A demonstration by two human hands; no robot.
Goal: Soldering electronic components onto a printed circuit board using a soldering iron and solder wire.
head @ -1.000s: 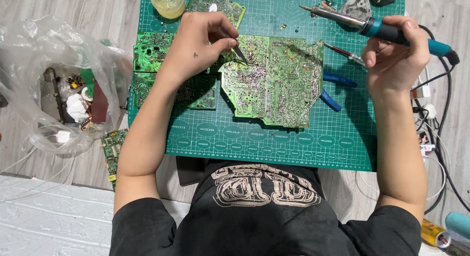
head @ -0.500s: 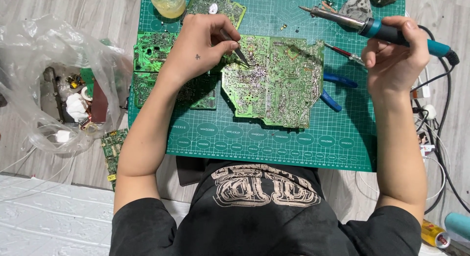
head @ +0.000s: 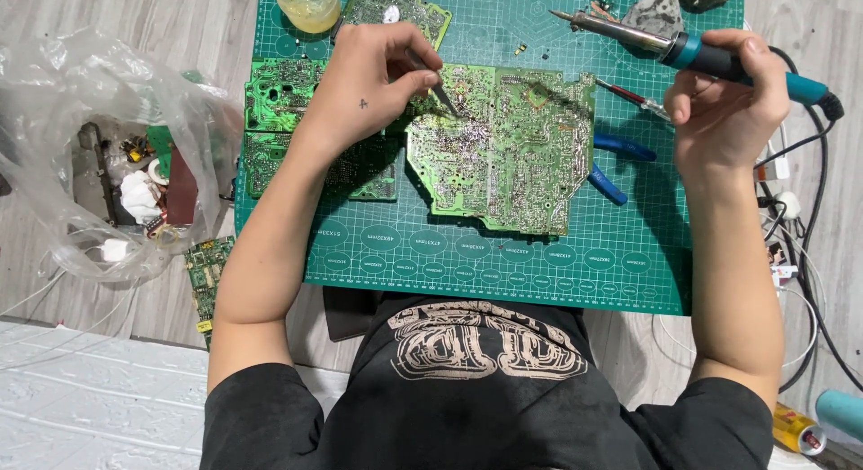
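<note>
A large green circuit board (head: 508, 151) lies solder side up on a green cutting mat (head: 503, 254). My left hand (head: 373, 79) pinches metal tweezers (head: 440, 97), whose tips touch the board near its upper left corner. Off to the right, my right hand (head: 724, 106) grips a soldering iron (head: 692, 52) by its teal and black handle. The iron's metal tip points left and hovers above the mat, apart from the board.
More green boards (head: 279, 97) lie left of the big one and at the mat's top (head: 395, 7). A yellowish jar (head: 308, 4) stands at the top. Blue-handled pliers (head: 616, 164) poke out right of the board. A clear plastic bag of parts (head: 108, 164) sits left; cables (head: 809, 209) run right.
</note>
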